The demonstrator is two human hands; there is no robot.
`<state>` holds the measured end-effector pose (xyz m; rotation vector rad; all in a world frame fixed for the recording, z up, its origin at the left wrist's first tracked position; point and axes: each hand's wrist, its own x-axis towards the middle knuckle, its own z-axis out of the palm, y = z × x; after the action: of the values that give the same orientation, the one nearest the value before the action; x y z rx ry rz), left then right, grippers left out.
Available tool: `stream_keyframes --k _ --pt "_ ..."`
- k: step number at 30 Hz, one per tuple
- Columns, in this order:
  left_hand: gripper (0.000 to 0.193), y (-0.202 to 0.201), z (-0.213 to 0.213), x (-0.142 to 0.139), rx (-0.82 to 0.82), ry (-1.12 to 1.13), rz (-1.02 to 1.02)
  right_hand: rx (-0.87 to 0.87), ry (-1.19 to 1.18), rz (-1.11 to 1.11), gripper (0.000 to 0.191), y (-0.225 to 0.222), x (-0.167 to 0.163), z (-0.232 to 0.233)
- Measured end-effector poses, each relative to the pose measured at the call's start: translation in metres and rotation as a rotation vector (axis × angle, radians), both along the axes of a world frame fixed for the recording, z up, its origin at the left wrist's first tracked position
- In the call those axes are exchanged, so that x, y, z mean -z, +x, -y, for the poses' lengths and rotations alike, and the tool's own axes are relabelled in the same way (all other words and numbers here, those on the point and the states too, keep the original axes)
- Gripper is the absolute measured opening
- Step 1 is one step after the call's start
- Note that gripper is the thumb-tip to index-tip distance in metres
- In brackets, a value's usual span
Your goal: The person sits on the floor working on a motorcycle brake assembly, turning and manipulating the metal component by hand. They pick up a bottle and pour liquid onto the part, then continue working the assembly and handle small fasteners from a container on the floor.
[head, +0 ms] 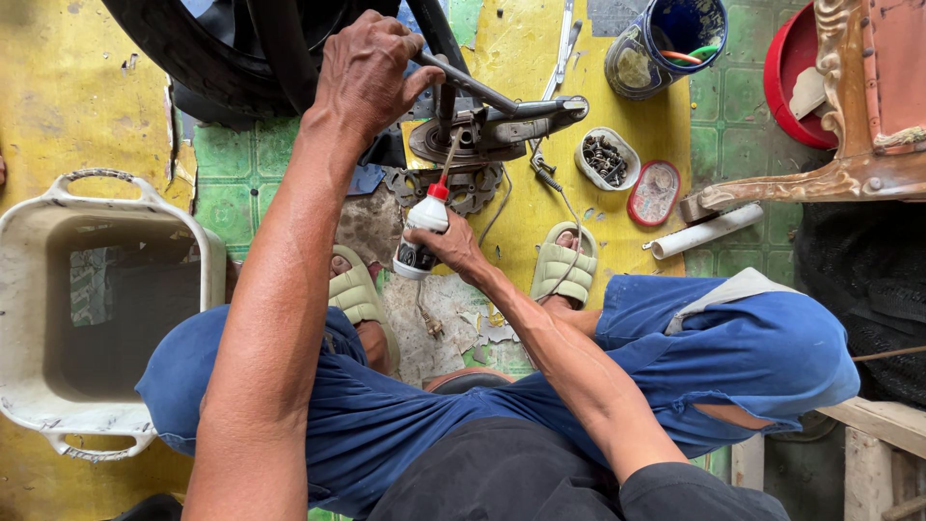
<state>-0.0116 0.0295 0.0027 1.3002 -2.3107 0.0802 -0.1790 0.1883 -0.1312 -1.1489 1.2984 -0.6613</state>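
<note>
My right hand (451, 245) grips a small white squeeze bottle (421, 233) with a red cap, its thin nozzle tilted up onto a round metal hub (461, 141) on a bicycle frame part. My left hand (368, 69) is closed around a dark metal bar (475, 85) that runs over the hub, just beside a black tyre (207, 53). A toothed sprocket (473, 187) lies on the floor under the hub. I am squatting in blue shorts and pale green sandals (563, 263).
A dirty white plastic basin (89, 309) stands at the left. A small dish of bolts (606, 158), a red lid (654, 193), a blue bucket (671, 37), a white tube (706, 231) and a carved wooden furniture leg (849, 145) lie at the right.
</note>
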Motion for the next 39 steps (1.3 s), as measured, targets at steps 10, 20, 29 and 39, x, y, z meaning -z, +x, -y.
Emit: stream_keyframes --k 10,20,29,39 --pt "0.042 -0.001 -0.001 -0.002 -0.003 0.008 -0.023 -0.279 -0.150 -0.276 0.074 0.005 0.005 -0.016" --pt "0.041 -0.001 0.000 -0.005 0.005 0.020 -0.023 -0.161 -0.483 -0.232 0.079 0.041 -0.007 -0.005" --pt "0.043 -0.002 0.004 -0.002 -0.015 0.050 -0.043 -0.379 -0.411 -0.401 0.104 0.038 0.007 -0.002" --pt "0.041 -0.004 0.000 -0.007 -0.023 0.082 -0.020 -0.739 -0.459 -0.546 0.026 -0.029 -0.122 0.109"
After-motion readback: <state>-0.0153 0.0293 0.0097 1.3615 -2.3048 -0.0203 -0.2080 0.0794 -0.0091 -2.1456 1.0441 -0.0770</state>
